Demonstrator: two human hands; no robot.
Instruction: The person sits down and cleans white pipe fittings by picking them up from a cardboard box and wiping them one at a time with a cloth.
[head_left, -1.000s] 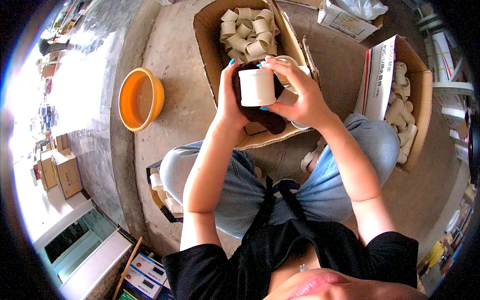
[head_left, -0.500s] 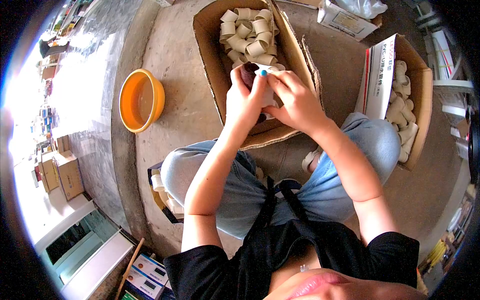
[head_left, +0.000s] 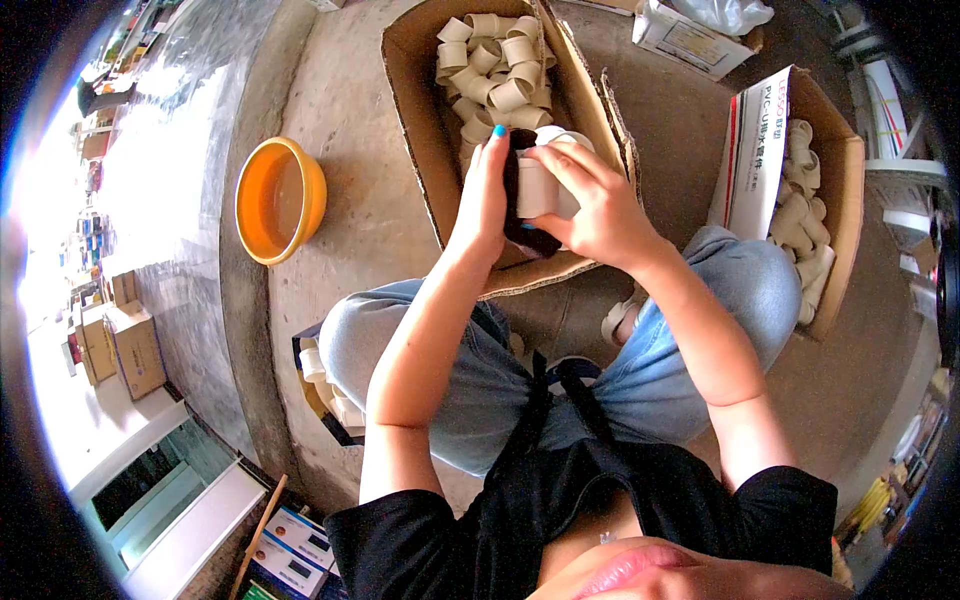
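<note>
Between the person's two hands, over the near part of an open box, sits a smooth white pipe fitting [head_left: 537,190], its rounded body partly covered by fingers. From where I'm standing, the right hand [head_left: 598,205] pinches it, fingers across the top and thumb beneath. Against its left side is a dark cloth [head_left: 514,195], soft and matte; the left hand [head_left: 482,200] is straight and pressed to that, though I can't tell whether its fingers close on it. Just past the fingertips, short beige pipe pieces [head_left: 508,95] lie heaped in the cardboard box [head_left: 408,75], whose ragged wall stands between the right hand and a carton [head_left: 752,155] of pale, bent fittings [head_left: 795,220] well off to its right. Well left of the left hand, a glossy orange basin [head_left: 314,190] rests on the rough floor [head_left: 345,110].
</note>
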